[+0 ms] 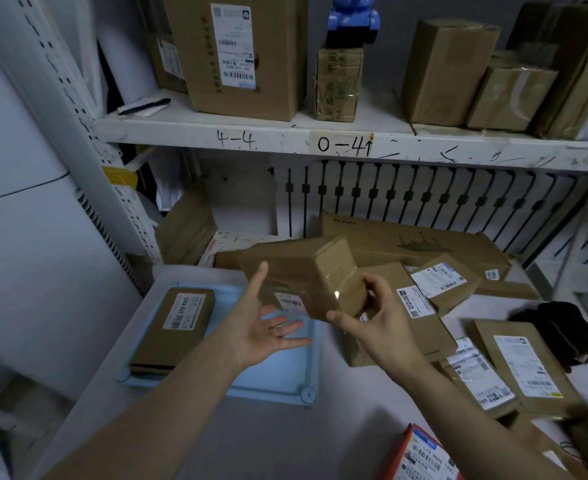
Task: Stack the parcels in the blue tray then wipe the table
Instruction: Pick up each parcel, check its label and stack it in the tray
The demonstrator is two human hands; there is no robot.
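**Red-edged parcel** (pixel 420 455). Nearest item. Lies label up on the table (pixel 285 441), well to the near right of the blue tray (pixel 275 375).

**Blue tray.** Flat, on the table's left side. Its right half is bare.

**Labelled parcel** (pixel 174 327). Lies in the tray's left half, label up, long axis running near to far.

**Left hand** (pixel 268 332). Over the tray's bare right half, palm up, fingers spread wide, holding nothing. The thumb rises toward the near face of the held box (pixel 303 271); whether it touches cannot be told.

**Right hand** (pixel 379 323). Just past the tray's right rim. Thumb and fingers pinch the right end of the held box.

**Held box.** Brown, taped, in the air above the tray's far right corner. Its long axis runs side to side, crosswise to the labelled parcel. The free slot lies below the box and toward the near side. The left hand is the nearer one to that slot. The box would probably need a quarter turn to lie alongside the labelled parcel.

**Loose parcels** (pixel 444 282). Heaped on the table to the right of the tray, not yet stacked.

**Black cloth** (pixel 559 330). Farther right of the tray, among the heap. Probably meant for the wiping.

**Shelf** (pixel 285 136). Above and behind the tray, carrying a large carton (pixel 244 53) and others.
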